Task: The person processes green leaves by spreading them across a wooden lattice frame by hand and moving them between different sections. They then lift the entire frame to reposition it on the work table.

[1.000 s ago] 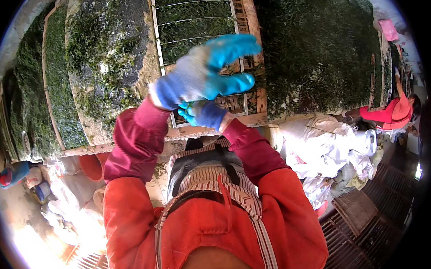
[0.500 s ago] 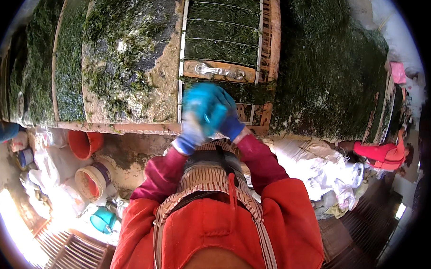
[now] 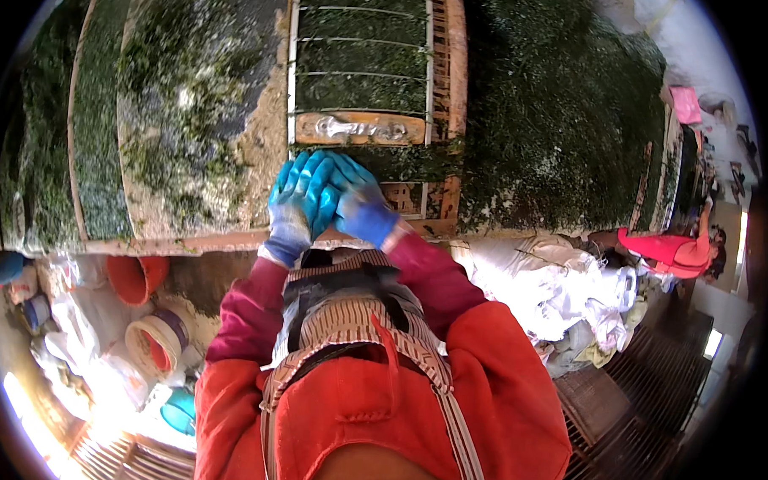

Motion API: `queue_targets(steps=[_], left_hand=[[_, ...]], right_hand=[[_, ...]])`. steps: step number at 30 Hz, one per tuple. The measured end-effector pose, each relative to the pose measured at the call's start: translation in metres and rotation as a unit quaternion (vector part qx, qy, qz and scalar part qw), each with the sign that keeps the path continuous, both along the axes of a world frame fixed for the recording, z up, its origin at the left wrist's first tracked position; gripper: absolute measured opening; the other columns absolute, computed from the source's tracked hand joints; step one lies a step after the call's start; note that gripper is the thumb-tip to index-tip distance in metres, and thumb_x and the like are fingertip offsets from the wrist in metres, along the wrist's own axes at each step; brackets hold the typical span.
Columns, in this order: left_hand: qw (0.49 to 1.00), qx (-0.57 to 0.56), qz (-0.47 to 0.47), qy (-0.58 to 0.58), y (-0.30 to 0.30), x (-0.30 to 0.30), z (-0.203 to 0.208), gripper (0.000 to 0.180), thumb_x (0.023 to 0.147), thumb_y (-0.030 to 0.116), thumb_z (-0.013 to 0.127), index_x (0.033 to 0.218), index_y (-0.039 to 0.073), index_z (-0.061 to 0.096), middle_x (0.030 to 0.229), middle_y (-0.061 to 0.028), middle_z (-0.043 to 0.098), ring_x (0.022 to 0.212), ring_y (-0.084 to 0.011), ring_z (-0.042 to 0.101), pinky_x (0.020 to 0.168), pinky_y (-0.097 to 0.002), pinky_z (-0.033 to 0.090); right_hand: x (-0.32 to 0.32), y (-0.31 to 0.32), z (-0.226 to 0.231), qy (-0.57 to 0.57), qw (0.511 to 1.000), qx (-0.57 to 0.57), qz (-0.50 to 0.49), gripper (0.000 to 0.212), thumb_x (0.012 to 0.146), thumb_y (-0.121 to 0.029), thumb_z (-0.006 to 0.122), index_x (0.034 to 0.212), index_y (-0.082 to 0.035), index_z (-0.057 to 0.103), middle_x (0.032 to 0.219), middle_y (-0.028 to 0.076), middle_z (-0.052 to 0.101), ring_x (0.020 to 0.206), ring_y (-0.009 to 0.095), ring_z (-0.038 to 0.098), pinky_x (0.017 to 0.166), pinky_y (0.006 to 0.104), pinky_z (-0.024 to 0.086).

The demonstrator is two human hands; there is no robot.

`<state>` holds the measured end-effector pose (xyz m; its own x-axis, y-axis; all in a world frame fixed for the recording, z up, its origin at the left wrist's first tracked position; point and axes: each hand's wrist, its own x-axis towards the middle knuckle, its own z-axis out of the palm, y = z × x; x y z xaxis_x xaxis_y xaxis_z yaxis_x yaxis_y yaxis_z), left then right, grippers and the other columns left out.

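Both my hands wear blue rubber-coated gloves and meet over the near end of a long frame (image 3: 429,81) with white side rails and thin crosswise bars. My left hand (image 3: 297,199) lies with its fingers stretched forward across the frame's left rail. Against it, my right hand (image 3: 361,207) slants to the left, its stretched fingers partly overlapping the left ones. What lies under the palms is hidden. Dark green, stringy plant matter (image 3: 360,88) fills the frame. Just beyond my fingertips, a wooden block with a metal handle (image 3: 360,128) rests across the rails.
Heaped green matter (image 3: 557,119) covers the table at right; a patchy layer (image 3: 182,89) lies at left. Below the table's wooden edge (image 3: 172,244) stand a red bucket (image 3: 137,279) and a white bucket (image 3: 156,344). White sacks (image 3: 552,280) and another person (image 3: 675,253) are at right.
My hands have gone from a blurred, clasped position to lying side by side with fingers spread forward, nearer the left rail. The whole view has shifted slightly.
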<state>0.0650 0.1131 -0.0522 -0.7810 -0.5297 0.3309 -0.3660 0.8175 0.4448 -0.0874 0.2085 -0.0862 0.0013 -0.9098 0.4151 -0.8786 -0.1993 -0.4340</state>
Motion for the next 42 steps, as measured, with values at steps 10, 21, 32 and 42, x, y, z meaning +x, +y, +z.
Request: queue_targets(steps=[10, 21, 32, 42], left_hand=[[0.999, -0.028, -0.031, 0.016, 0.036, -0.043, 0.037, 0.042, 0.093, 0.024, 0.067, 0.129, 0.003, 0.067, 0.141, -0.0171, 0.061, 0.136, -0.0396, 0.053, 0.119, -0.054, 0.035], [0.982, -0.044, -0.171, -0.067, 0.056, -0.117, -0.02, 0.054, 0.1, 0.041, 0.053, 0.139, 0.005, 0.062, 0.15, -0.0124, 0.056, 0.142, -0.0339, 0.045, 0.124, -0.0481, 0.026], [0.987, 0.021, -0.13, 0.093, 0.026, -0.069, 0.008, 0.025, 0.09, 0.026, 0.071, 0.109, 0.01, 0.075, 0.113, -0.0123, 0.075, 0.107, -0.0352, 0.072, 0.102, -0.049, 0.053], [0.993, -0.037, -0.113, 0.005, 0.014, -0.038, 0.033, 0.051, 0.094, 0.031, 0.067, 0.135, 0.001, 0.063, 0.146, -0.0191, 0.058, 0.134, -0.0419, 0.054, 0.119, -0.0541, 0.036]], right_hand=[[-0.112, 0.076, 0.042, 0.048, 0.983, 0.146, -0.096, 0.036, 0.092, -0.024, 0.072, 0.123, -0.007, 0.074, 0.149, 0.013, 0.057, 0.144, 0.038, 0.046, 0.122, 0.0561, 0.032], [-0.156, 0.05, 0.046, 0.175, 0.93, 0.301, -0.115, 0.026, 0.079, -0.012, 0.068, 0.105, -0.007, 0.07, 0.13, 0.018, 0.063, 0.126, 0.036, 0.058, 0.107, 0.051, 0.046], [-0.139, 0.017, 0.159, -0.105, 0.99, 0.053, -0.08, 0.028, 0.095, -0.029, 0.069, 0.113, -0.007, 0.074, 0.079, 0.014, 0.073, 0.069, 0.027, 0.073, 0.061, 0.041, 0.058], [-0.122, 0.081, 0.041, 0.057, 0.989, 0.12, -0.065, 0.04, 0.092, -0.022, 0.064, 0.13, -0.009, 0.068, 0.149, 0.009, 0.057, 0.142, 0.03, 0.049, 0.121, 0.0532, 0.032]])
